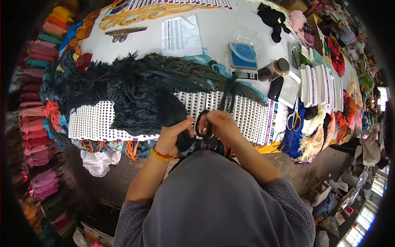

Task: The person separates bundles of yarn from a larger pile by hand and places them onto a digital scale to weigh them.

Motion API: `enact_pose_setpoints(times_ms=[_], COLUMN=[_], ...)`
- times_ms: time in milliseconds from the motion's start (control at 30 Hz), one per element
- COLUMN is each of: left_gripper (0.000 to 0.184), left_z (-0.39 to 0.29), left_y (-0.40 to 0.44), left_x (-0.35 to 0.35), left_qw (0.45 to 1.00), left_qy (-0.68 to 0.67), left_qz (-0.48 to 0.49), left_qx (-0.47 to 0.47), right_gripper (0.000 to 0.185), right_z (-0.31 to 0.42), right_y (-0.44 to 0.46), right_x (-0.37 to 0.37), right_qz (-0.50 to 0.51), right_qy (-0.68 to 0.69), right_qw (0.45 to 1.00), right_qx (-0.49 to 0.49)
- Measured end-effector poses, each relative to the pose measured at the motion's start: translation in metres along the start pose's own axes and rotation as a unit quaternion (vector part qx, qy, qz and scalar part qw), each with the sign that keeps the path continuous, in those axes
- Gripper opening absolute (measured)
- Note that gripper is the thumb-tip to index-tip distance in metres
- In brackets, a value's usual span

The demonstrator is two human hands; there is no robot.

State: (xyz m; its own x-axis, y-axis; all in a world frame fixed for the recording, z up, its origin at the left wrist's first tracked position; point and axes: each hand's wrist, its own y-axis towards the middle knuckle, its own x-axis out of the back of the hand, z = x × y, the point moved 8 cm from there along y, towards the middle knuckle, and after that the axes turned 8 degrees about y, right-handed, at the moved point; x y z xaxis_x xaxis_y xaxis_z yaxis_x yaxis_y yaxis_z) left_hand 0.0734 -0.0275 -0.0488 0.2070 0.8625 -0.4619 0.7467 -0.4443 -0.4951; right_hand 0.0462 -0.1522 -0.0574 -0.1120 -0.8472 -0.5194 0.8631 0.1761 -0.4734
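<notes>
A long mass of dark blue-grey yarn [135,86] lies across white cards with rows of holes [92,121]. My left hand [173,133], with a yellow and red bead bracelet at the wrist, is closed round the near end of this yarn. To its right, my right hand [220,125] pinches a thin dark strand that loops down between the two hands. More punched cards [251,119] lie just beyond my right hand. Dark yarn also hangs over the table's near edge, between my wrists.
Beyond the yarn lie metal scissors [123,33] and a printed sheet [181,36]. A scale [243,55] bears a clear bowl, beside a dark jar [281,66]. Orange-handled scissors [294,120] rest on blue yarn at right. Coloured skeins [39,123] hang at left.
</notes>
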Motion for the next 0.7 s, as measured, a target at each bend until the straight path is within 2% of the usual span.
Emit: enact_pose_setpoints(times_ms=[33,67,200,267,400,500,700], left_gripper=[0.012,0.012,0.015,0.016,0.017,0.014,0.012], left_z=[-0.003,-0.004,-0.003,-0.004,-0.001,-0.007,-0.013], left_y=[0.001,0.0,-0.006,-0.008,-0.015,-0.021,-0.03], left_x=[-0.002,-0.005,-0.014,-0.013,-0.007,-0.003,0.005], left_qw=[0.999,0.998,0.994,0.989,0.985,0.982,0.988], left_qy=[0.031,0.056,0.09,0.123,0.143,0.147,0.13], left_qz=[0.015,0.03,0.038,0.026,0.03,0.029,0.024], left_qx=[-0.021,-0.028,-0.058,-0.082,-0.087,-0.117,-0.085], right_gripper=[0.021,0.022,0.024,0.024,0.024,0.024,0.026], right_z=[-0.003,-0.006,0.001,0.003,-0.004,-0.006,-0.008], right_y=[0.001,0.002,-0.015,-0.021,-0.026,-0.03,-0.035], right_x=[0.004,0.006,-0.015,-0.02,-0.028,-0.036,-0.058], right_qz=[-0.056,-0.069,-0.105,-0.132,-0.126,-0.143,-0.127], right_qy=[0.118,0.112,0.106,-0.001,-0.056,-0.034,0.084], right_qw=[0.991,0.99,0.986,0.985,0.977,0.975,0.977], right_qx=[0.027,0.057,0.079,0.115,0.159,0.166,0.15])
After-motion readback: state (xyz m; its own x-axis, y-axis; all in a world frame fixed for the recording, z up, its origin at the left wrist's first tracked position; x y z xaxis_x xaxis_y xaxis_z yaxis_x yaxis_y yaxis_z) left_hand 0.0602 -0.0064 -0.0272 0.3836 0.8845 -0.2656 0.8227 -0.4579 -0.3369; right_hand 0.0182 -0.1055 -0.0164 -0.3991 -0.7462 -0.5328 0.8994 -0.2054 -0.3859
